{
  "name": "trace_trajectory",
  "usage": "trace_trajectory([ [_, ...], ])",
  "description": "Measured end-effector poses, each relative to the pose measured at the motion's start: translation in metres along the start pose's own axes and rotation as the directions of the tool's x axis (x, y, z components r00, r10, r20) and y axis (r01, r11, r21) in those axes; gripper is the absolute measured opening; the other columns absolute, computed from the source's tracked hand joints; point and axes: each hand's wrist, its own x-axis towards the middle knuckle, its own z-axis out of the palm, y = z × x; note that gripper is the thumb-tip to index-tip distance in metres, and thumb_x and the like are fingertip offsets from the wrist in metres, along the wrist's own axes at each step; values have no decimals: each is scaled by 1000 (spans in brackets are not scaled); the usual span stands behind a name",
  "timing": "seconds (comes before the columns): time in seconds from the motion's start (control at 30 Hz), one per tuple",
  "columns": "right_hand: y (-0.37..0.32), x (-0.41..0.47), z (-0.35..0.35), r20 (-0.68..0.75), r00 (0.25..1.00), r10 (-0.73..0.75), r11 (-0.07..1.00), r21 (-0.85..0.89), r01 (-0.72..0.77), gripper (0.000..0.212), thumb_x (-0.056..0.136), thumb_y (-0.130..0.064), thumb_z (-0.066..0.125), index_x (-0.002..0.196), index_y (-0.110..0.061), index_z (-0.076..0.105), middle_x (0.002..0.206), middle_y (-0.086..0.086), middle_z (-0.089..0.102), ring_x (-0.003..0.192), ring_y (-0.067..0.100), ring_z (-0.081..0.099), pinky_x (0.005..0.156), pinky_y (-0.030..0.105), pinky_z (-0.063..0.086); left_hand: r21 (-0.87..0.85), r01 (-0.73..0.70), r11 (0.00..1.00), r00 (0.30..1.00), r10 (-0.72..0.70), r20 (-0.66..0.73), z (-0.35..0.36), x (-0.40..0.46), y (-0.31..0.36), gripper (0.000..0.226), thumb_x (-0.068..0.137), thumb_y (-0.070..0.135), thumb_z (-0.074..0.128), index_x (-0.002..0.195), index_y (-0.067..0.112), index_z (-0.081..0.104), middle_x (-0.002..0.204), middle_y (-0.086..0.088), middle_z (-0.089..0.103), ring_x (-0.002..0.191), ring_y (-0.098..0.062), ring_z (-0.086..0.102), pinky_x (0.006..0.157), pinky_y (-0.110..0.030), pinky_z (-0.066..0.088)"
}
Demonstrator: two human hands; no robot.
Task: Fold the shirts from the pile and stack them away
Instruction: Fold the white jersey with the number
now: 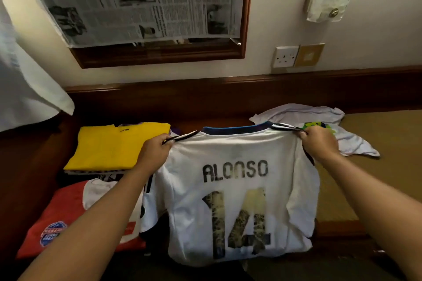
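White polyester jersey (235,191), held up by both shoulders, back side toward the camera, with the name ALONSO and number 14 readable. Gripped like this so the cloth hangs flat and straight, sleeves falling down at each side, which probably makes ready the first fold.

Left hand (155,153) at 9 o'clock of the collar, fingers curled tight and pinching the striped shoulder seam. Right hand (319,141) at 3 o'clock of the collar, fingers also curled and pinching the other shoulder seam. Both hands at nearly the same height, so the collar stays level and the hem drops evenly toward 6 o'clock. Lower edge of the jersey seems to hang in front of the dark wooden surface (228,102); impossible to tell if touching it.

At 10 o'clock from the jersey, folded yellow shirt (118,146) on top of a stack, likely the place for finished ones. At 8 o'clock, red shirt (57,219) with a badge, lying flat under the left forearm, with some white cloth over its upper part. At 2 o'clock, crumpled white shirt (319,116) with a green print, just behind the right hand, apparently what remains of the pile.

Judged from this: several shirts done, one in hand, at least one waiting. Slippery fabric, so may slide out of shape when laid down.
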Motion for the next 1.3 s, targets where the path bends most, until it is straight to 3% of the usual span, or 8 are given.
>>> trace_trajectory([
  [0.2,-17,110,72,255,963,87,951,266,-156,11,93,-1,47,85,-2,54,75,16,52,75,28,50,59,31,35,101,143,985,980,-155,122,43,105,-15,28,94,21,58,68,16,48,61,0,44,68,-22,46,61,-29,31],
  [0.43,-33,206,120,277,960,-35,998,-32,46,25,99,-14,46,103,2,64,104,27,64,97,40,59,81,40,45,196,220,956,951,-255,173,73,211,-46,15,94,12,52,92,2,63,86,-20,61,88,-36,58,69,-33,38],
  [0.6,-51,236,137,184,980,-77,986,-131,102,28,100,-21,44,115,-1,57,113,27,58,105,44,54,88,49,45,312,165,936,983,-182,25,93,246,-62,23,94,10,53,111,-2,60,111,-28,60,106,-44,53,88,-45,43],
  [0.73,-55,177,161,85,990,-111,980,-155,123,40,89,-8,58,127,-2,52,126,27,50,116,45,47,95,50,39,398,105,911,994,-82,-74,130,188,-65,41,89,17,61,128,6,53,130,-21,50,122,-40,44,98,-47,39],
  [0.87,-40,40,210,241,913,-330,936,-46,350,45,82,-10,68,125,-2,56,133,26,51,123,44,49,97,54,41,408,53,911,987,-110,116,180,70,-59,45,91,26,57,134,18,50,143,-11,42,132,-31,37,107,-45,34],
  [0.97,-18,-9,232,432,856,-282,944,-32,327,57,96,-44,30,135,-7,48,146,22,41,134,42,39,103,56,36,464,67,883,946,-204,251,202,10,-71,54,94,40,50,145,24,37,155,-11,27,142,-31,25,112,-46,25],
  [1.07,6,-6,235,482,862,-159,955,-146,258,70,93,-50,10,148,-13,33,156,17,23,144,37,20,112,53,23,484,35,874,933,-202,297,200,7,-96,60,96,45,46,150,26,27,159,-12,16,146,-32,16,114,-45,22],
  [1.3,23,-52,200,278,955,-98,993,-36,113,37,91,-9,58,126,1,55,133,26,51,124,42,47,101,51,40,324,44,945,962,-127,241,175,-17,-89,45,97,28,51,139,10,48,151,-15,36,139,-33,32,112,-43,29],
])
